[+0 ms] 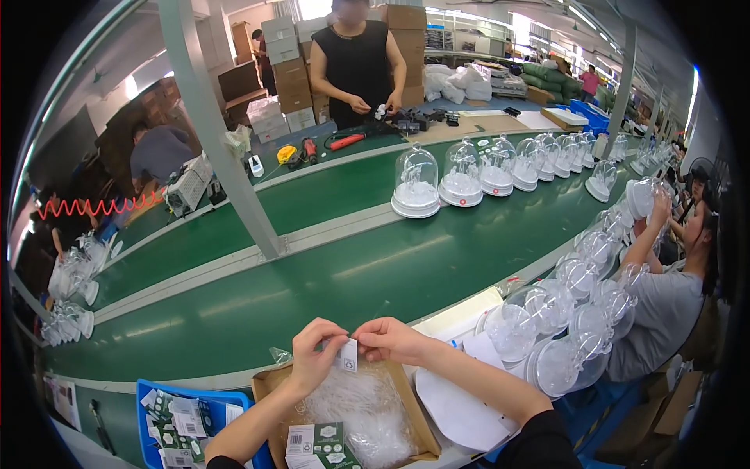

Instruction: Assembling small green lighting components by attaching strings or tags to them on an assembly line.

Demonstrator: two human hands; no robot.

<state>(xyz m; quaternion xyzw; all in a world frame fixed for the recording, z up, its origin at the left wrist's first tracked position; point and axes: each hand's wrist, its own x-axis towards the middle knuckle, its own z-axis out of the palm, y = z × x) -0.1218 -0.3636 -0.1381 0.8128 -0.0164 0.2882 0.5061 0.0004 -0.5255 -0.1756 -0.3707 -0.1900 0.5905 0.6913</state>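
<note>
My left hand [316, 352] pinches a small white printed card [347, 358] between thumb and fingers. Close beside the card's upper edge, my right hand [391, 341] is closed in a pinch. What its fingertips hold, if anything, is too small to make out. Both hands are over an open cardboard box [412, 395] full of thin, clear plastic strands [355, 406]. Green and white cards [322, 444] lie at the box's near side. At its left, a blue bin [143, 418] holds many more such cards, partly covered by my left forearm.
A green conveyor [312, 277] runs across in front. Clear domes on white bases [416, 187] line its far side; more domes [558, 313] crowd at right beside a seated person [664, 305]. A grey post [219, 133] rises at left. Another person [359, 70] stands across the line.
</note>
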